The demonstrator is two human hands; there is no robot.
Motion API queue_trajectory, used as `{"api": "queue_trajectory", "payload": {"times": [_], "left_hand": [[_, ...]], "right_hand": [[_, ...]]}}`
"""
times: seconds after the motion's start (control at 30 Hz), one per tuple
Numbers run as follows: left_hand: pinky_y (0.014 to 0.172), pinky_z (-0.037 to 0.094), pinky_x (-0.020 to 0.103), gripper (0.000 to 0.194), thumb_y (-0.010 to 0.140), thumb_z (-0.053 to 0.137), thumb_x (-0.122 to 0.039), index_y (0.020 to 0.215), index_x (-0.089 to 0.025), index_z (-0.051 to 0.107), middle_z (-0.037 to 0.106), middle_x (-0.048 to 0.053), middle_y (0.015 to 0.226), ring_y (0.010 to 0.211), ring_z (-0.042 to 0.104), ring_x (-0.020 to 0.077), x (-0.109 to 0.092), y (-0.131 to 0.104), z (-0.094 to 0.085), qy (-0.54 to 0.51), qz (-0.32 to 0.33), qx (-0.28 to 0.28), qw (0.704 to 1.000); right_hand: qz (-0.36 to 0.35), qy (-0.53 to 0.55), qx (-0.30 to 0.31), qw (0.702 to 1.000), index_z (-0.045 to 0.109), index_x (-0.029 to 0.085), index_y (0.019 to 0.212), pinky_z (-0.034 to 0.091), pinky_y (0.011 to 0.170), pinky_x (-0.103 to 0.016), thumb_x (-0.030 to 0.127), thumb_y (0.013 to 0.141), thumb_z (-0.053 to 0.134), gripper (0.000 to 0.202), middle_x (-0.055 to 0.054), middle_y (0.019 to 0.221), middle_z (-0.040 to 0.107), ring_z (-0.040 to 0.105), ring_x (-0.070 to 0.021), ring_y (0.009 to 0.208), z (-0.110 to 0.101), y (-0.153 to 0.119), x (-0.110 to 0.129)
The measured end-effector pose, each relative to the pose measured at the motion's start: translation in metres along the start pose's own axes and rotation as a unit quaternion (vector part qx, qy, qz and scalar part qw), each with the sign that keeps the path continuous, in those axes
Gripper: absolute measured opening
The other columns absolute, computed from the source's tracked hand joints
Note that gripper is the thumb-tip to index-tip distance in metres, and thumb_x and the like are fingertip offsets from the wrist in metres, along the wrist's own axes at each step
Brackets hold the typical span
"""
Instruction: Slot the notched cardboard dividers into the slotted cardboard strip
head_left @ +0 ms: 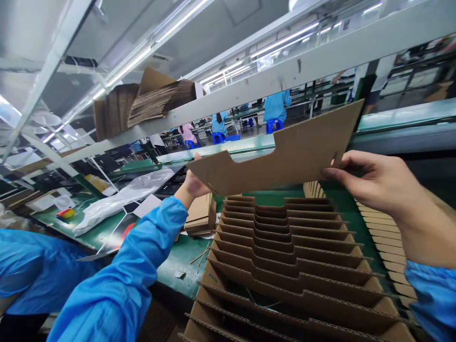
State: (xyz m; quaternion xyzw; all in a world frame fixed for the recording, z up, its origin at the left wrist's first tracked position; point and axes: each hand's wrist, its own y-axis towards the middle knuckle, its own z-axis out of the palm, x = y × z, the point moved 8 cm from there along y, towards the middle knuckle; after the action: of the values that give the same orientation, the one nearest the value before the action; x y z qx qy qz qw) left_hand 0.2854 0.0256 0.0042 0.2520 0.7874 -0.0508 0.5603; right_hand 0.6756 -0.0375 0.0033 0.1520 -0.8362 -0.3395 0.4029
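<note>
Between my two hands a notched cardboard divider (pixel 302 147) is held up, tilted, with its right end higher. My left hand (pixel 195 183) grips its left end, the fingers mostly behind the sheet. At the right end my right hand (pixel 377 178) pinches the divider between thumb and fingers near a slot. Below it on the green bench stands a cardboard partition grid (pixel 295 266), its several notched cross pieces slotted into long side strips. A row of slotted cardboard strips (pixel 386 242) lies to the right of the grid, partly behind my right forearm.
A stack of cardboard pieces (pixel 199 213) sits left of the grid. Plastic wrap (pixel 124 197) lies on the bench (pixel 174 270). Cardboard sheets (pixel 153 102) rest on the overhead shelf rail (pixel 245 90). A co-worker's blue sleeve (pixel 39 270) is at far left.
</note>
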Motion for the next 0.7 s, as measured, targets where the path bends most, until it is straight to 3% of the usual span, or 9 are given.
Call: {"api": "queue_trajectory", "payload": {"times": [0.07,0.1,0.2,0.27,0.43,0.6,0.7], "left_hand": [[0.101,0.062,0.056,0.094,0.088,0.045,-0.100,0.119,-0.018,0.079,0.080,0.019,0.133,0.129,0.073,0.0400,0.015,-0.006,-0.013,-0.083,0.037,-0.077,0.993],[0.099,0.063,0.054,0.088,0.085,0.055,-0.098,0.114,-0.019,0.079,0.082,0.018,0.126,0.121,0.077,0.0376,0.024,-0.009,-0.018,-0.116,0.054,-0.124,0.984],[0.090,0.064,0.043,0.060,0.070,0.094,-0.071,0.097,-0.020,0.080,0.085,0.011,0.101,0.092,0.080,0.0260,0.051,-0.014,-0.023,-0.151,0.088,-0.242,0.954],[0.088,0.062,0.036,0.050,0.068,0.100,-0.058,0.095,-0.020,0.082,0.085,0.007,0.096,0.084,0.077,0.0201,0.064,-0.012,-0.018,-0.146,0.102,-0.279,0.944],[0.083,0.061,0.031,0.051,0.071,0.098,-0.058,0.101,-0.018,0.086,0.086,0.006,0.099,0.084,0.075,0.0177,0.071,-0.004,-0.018,-0.135,0.118,-0.306,0.935],[0.082,0.064,0.036,0.052,0.068,0.100,-0.058,0.099,-0.018,0.088,0.086,0.009,0.097,0.081,0.077,0.0209,0.074,-0.007,-0.013,-0.095,0.097,-0.295,0.946],[0.085,0.064,0.038,0.048,0.069,0.099,-0.055,0.097,-0.018,0.089,0.086,0.009,0.099,0.084,0.078,0.0230,0.082,-0.014,-0.005,-0.073,0.079,-0.292,0.950]], "right_hand": [[0.045,-0.007,0.005,0.999,0.073,0.020,0.087,0.048,0.075,-0.038,0.066,0.087,0.077,0.046,-0.005,0.085,0.075,0.062,-0.0214,0.076,0.004,0.001,-0.013],[0.058,-0.005,0.018,0.998,0.071,0.020,0.084,0.047,0.073,-0.038,0.071,0.086,0.076,0.051,-0.004,0.080,0.072,0.060,-0.0204,0.073,0.008,0.002,-0.017],[0.082,-0.012,0.063,0.995,0.067,0.021,0.078,0.042,0.070,-0.038,0.087,0.082,0.070,0.066,-0.002,0.071,0.066,0.054,-0.0186,0.068,0.021,0.002,-0.023],[0.096,-0.040,0.068,0.992,0.068,0.021,0.077,0.041,0.069,-0.038,0.096,0.078,0.066,0.075,-0.002,0.070,0.065,0.053,-0.0187,0.067,0.023,0.001,-0.025],[0.122,-0.092,0.080,0.985,0.070,0.023,0.078,0.042,0.070,-0.039,0.110,0.069,0.057,0.089,-0.002,0.072,0.066,0.052,-0.0187,0.067,0.018,0.001,-0.032],[0.107,-0.116,0.150,0.976,0.068,0.023,0.077,0.043,0.074,-0.039,0.112,0.068,0.054,0.090,-0.003,0.075,0.068,0.057,-0.0207,0.073,0.016,0.003,-0.043],[0.100,-0.128,0.151,0.975,0.070,0.022,0.079,0.044,0.072,-0.040,0.109,0.071,0.055,0.089,-0.005,0.077,0.071,0.060,-0.0217,0.073,0.010,0.003,-0.043]]}}
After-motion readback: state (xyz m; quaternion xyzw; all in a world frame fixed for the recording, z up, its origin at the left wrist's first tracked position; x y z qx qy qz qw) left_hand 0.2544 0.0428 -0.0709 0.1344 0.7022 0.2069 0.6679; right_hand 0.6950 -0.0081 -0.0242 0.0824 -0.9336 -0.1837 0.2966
